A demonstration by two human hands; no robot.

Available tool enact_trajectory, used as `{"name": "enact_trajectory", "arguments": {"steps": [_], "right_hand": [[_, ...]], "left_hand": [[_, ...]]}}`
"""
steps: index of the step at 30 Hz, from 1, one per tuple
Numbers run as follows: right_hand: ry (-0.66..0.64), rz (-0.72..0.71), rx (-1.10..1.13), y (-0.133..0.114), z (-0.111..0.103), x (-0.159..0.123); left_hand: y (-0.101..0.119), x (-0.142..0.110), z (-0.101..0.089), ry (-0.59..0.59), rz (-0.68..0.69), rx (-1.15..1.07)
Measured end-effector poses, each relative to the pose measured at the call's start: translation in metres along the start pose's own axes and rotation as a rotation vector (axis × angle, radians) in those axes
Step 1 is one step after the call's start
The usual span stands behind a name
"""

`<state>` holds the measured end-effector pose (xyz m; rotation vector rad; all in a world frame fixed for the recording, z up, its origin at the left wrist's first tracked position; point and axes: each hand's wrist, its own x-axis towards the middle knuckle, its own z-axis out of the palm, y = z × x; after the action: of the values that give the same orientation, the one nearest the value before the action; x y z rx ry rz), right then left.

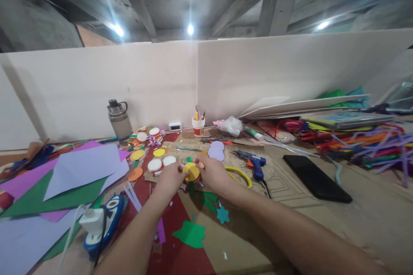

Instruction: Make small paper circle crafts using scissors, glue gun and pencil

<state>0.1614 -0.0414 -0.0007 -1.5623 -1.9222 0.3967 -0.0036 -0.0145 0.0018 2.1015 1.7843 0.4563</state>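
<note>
My left hand (171,178) and my right hand (214,173) meet over a small round craft piece with a yellow paper disc (192,172) on top. Both hands pinch it from either side, fingers closed on its edges, just above the cardboard sheet (284,180). Green paper bits hang under the piece. Two white round discs (161,164) lie just left of my left hand. A lilac paper cut-out (216,151) lies behind my right hand.
A blue glue gun (254,164), a yellow ring (240,174) and a black phone (316,178) lie to the right. Coloured paper sheets (71,180) and a blue-white device (101,223) cover the left. A bottle (119,121), a pen cup (198,126) and pipe cleaners (361,137) stand behind.
</note>
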Motion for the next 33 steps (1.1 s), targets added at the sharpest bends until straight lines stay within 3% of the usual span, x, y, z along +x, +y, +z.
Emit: {"name": "enact_trajectory", "arguments": {"steps": [5, 9, 11, 14, 16, 19, 25, 29, 33], "right_hand": [[0.188, -0.058, 0.349, 0.010, 0.001, 0.009], [0.319, -0.098, 0.627, 0.008, -0.004, 0.014], [0.360, -0.081, 0.762, 0.004, -0.008, 0.014], [0.387, -0.073, 0.868, -0.002, -0.012, 0.011], [0.383, -0.093, 0.870, -0.005, -0.013, 0.009], [0.388, -0.120, 0.846, -0.005, -0.014, 0.008], [0.458, -0.088, 0.870, -0.003, -0.024, 0.008], [0.506, -0.186, 0.866, -0.004, -0.029, 0.004], [0.464, -0.296, 0.827, -0.009, -0.028, -0.005]], "left_hand": [[0.000, 0.005, 0.001, 0.194, 0.008, -0.256], [0.005, 0.006, 0.001, 0.329, 0.053, -0.829], [0.010, 0.004, 0.000, 0.304, 0.035, -1.123], [0.015, 0.001, -0.003, 0.128, 0.043, -1.368], [0.017, -0.001, -0.004, 0.026, 0.077, -1.406], [0.016, -0.001, -0.003, 0.005, 0.090, -1.428], [0.017, -0.002, -0.003, 0.096, 0.065, -1.475], [0.021, -0.006, -0.005, 0.161, 0.112, -1.377], [0.026, -0.011, -0.007, 0.251, 0.215, -1.188]]}}
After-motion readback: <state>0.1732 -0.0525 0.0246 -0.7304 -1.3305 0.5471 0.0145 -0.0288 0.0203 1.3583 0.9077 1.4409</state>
